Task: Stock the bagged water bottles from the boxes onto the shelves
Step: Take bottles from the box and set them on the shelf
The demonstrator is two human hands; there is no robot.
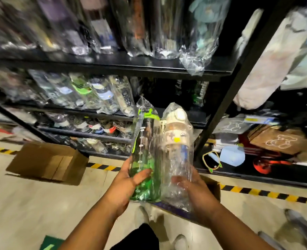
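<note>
Left hand (129,179), green-tinted bagged bottle (145,141); right hand (194,188), cream-lidded bagged bottle (176,138)

Shelves smeared by motion; hands and a box partly hidden behind two bagged bottles.

The clear-bagged bottles (80,26) on the black top shelf (131,68) are blurred and cut off by the upper edge, their labels unreadable. Fingers of the left hand (126,183) vanish behind the green-tinted clear plastic bottle (145,159). Those of the right hand (197,191) show only dimly through the crinkled bag of the cream-lidded clear bottle (176,141). The brown cardboard box (214,186) behind that hand is mostly covered. The bottom edge clips a green floor marking (50,244).
</note>
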